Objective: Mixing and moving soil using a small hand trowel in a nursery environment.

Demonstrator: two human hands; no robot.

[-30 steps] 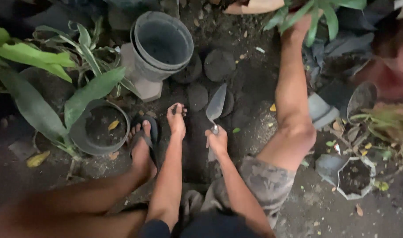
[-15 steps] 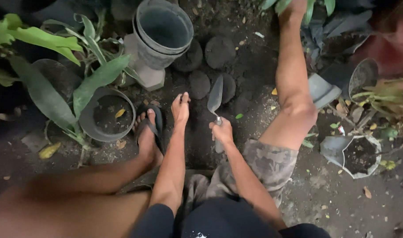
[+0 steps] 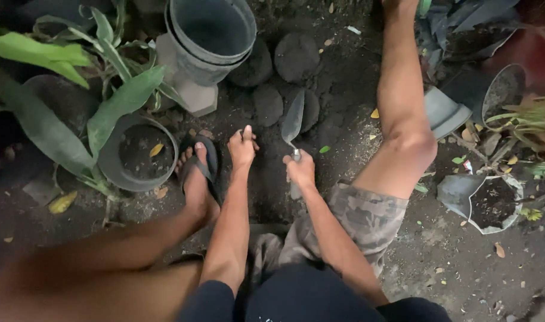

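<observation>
Shifted a little up and left since half a second back: left hand point(image 3: 241, 150), now just beside the sandalled foot point(image 3: 196, 173), and right hand point(image 3: 300, 170) with the trowel point(image 3: 293, 122), blade tip raised nearer the round soil pucks point(image 3: 268, 104). Gripped the trowel handle in a closed right fist, blade pointing away and tilted over the dark soil point(image 3: 338, 101). Pressed the left hand down on the ground, fingers drawn close together, tips dirty; whether anything lay pinched beneath, could not tell. Sat low with legs spread, right knee point(image 3: 412, 146) bent beside the trowel. Stood at upper left, a stack of grey plastic pots point(image 3: 210, 36) on a concrete block point(image 3: 192, 98). Rested near the foot, a dark pot point(image 3: 138, 155) with soil and a yellow leaf, among broad green leaves point(image 3: 120, 104). Lay at far right, a torn white pot point(image 3: 490, 203) of soil.
</observation>
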